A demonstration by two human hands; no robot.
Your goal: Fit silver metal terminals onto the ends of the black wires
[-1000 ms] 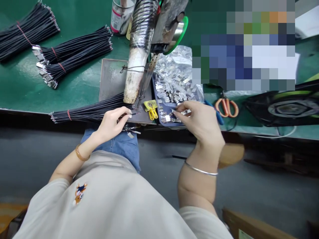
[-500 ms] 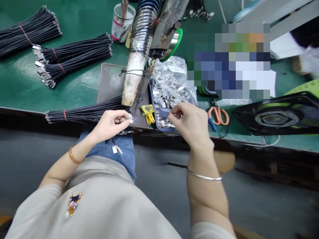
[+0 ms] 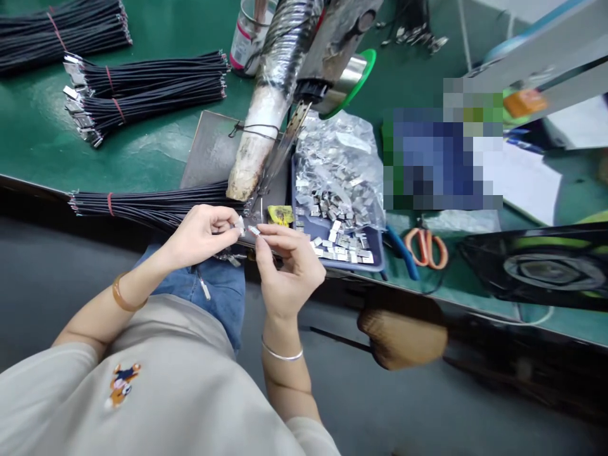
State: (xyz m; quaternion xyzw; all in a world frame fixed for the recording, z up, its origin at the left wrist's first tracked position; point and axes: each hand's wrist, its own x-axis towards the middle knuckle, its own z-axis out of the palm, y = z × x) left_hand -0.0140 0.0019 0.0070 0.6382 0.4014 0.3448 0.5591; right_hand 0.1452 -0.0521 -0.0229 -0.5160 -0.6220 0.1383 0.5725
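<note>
My left hand [image 3: 202, 235] pinches the end of a black cable, where a small white piece [image 3: 241, 225] shows at the fingertips. Facing it, my right hand [image 3: 289, 266] holds a small metal connector [image 3: 255, 231] between thumb and fingers, close to that cable end. Black cables tied with a red band [image 3: 142, 206] lie behind my left hand. Just beyond my hands, the wrapped tube [image 3: 249, 152] and a metal tool tip [image 3: 280, 149] point down. Loose connectors lie in a blue tray [image 3: 332, 265] to the right, under a clear plastic bag [image 3: 337, 145].
Tied cable bundles [image 3: 156, 88] lie at the back left. A jar [image 3: 247, 44] stands behind the tube. Orange-handled scissors [image 3: 426, 247], blue-handled pliers [image 3: 401, 253] and a black fan [image 3: 541, 269] are on the right. A yellow item [image 3: 280, 215] sits beside the tray.
My right hand has moved left from the tray to my left hand, now with a metal connector in its fingers. The view has shifted a little to the right.
</note>
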